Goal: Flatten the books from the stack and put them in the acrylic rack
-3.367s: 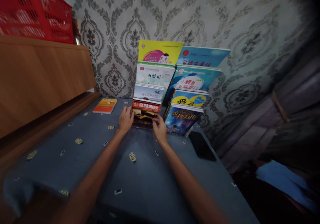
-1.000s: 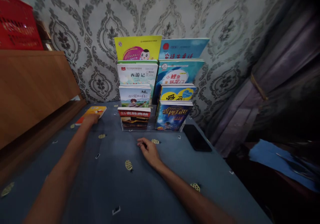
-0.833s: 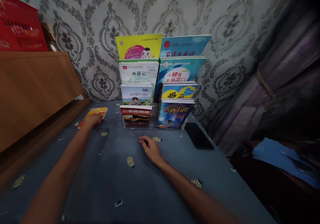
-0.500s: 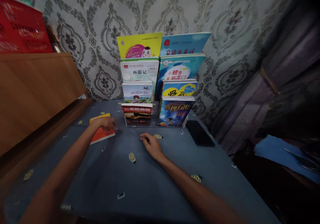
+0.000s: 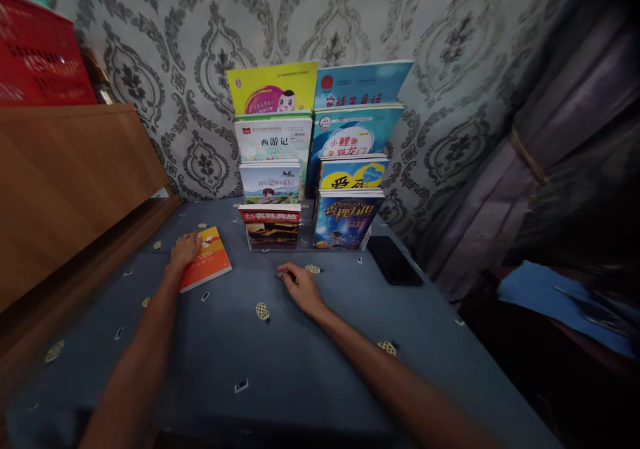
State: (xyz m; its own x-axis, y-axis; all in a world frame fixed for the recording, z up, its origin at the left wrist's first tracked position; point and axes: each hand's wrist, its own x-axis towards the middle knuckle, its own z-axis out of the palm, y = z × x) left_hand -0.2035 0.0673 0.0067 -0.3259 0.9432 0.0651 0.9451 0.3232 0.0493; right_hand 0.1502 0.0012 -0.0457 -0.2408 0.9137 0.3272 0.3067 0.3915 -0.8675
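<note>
At the left of the table lies an orange and yellow paperback book (image 5: 210, 262), flat on the cloth. My left hand (image 5: 185, 250) is at its left edge, with the fingers bent over that edge; their tips are partly hidden. In front of the book rack, my right hand (image 5: 301, 287) rests on the cloth, fingers loosely bent and nothing in them. The clear rack (image 5: 306, 241) holds books in two stepped columns. Its front row has a dark red-topped book (image 5: 273, 227) on the left and a blue book (image 5: 346, 222) on the right.
A black phone (image 5: 395, 261) lies right of the rack. The blue-grey tablecloth (image 5: 220, 349) has a pineapple print. A wooden cabinet (image 5: 75, 182) with a red basket (image 5: 45, 55) stands at the left. Patterned wallpaper is behind, a curtain (image 5: 480, 189) at the right.
My left hand has moved left across the orange book to its left edge, uncovering the cover. My right hand stays on the table. The view has shifted slightly.
</note>
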